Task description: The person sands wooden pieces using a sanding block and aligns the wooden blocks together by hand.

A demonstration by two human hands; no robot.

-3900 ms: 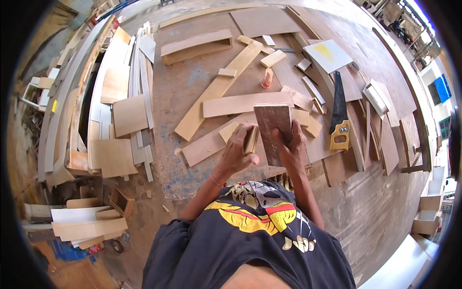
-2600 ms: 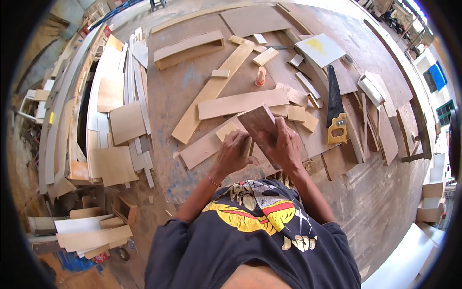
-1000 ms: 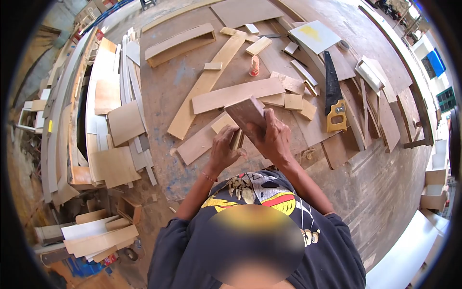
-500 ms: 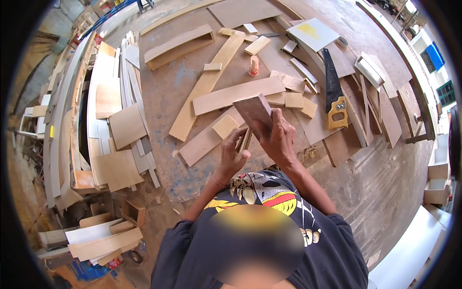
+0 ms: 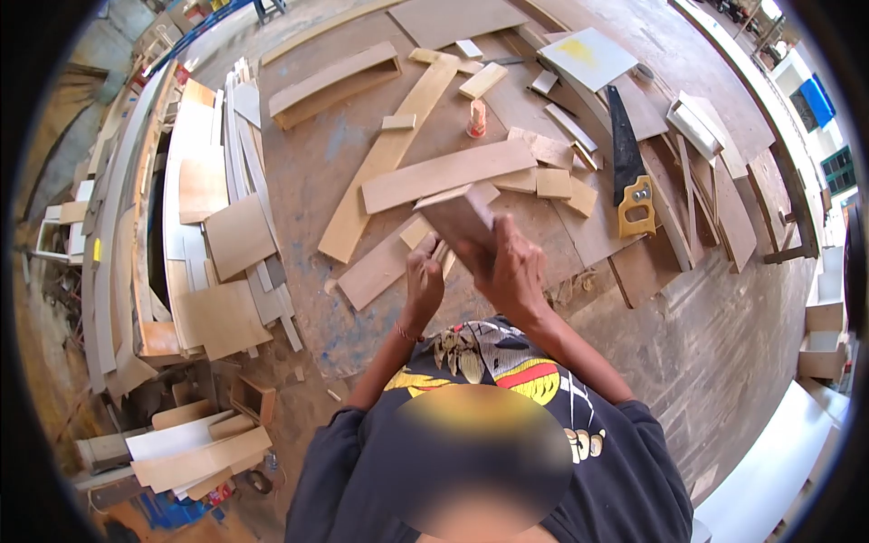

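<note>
My left hand [image 5: 425, 281] is closed around a narrow wooden piece [image 5: 442, 253], mostly hidden by my fingers and the block beside it. My right hand [image 5: 511, 271] grips a dark brown block [image 5: 460, 224], thumb on its face and fingers round the far edge. I hold the block tilted above the near part of the worktable [image 5: 312, 190], just in front of my shirt [image 5: 520, 362]. It is a little blurred, and I cannot tell whether it touches the piece in my left hand.

From my head view, a small pale block [image 5: 415, 233] lies just beyond my left hand, on a lower plank [image 5: 376, 274] that slants across the table. Past my hands is a broad plank [image 5: 448, 175], one end over a long pale board [image 5: 398, 154] that runs diagonally away from me and carries a small wooden strip [image 5: 398, 122]. A red-and-peach container [image 5: 477, 119] stands upright beyond the broad plank. To the right of that plank I see a square offcut [image 5: 553, 184]; farther right, a handsaw [image 5: 626, 154] lies with its yellow handle towards me. A long open wooden box [image 5: 335, 86] sits at the far left of the table.
</note>
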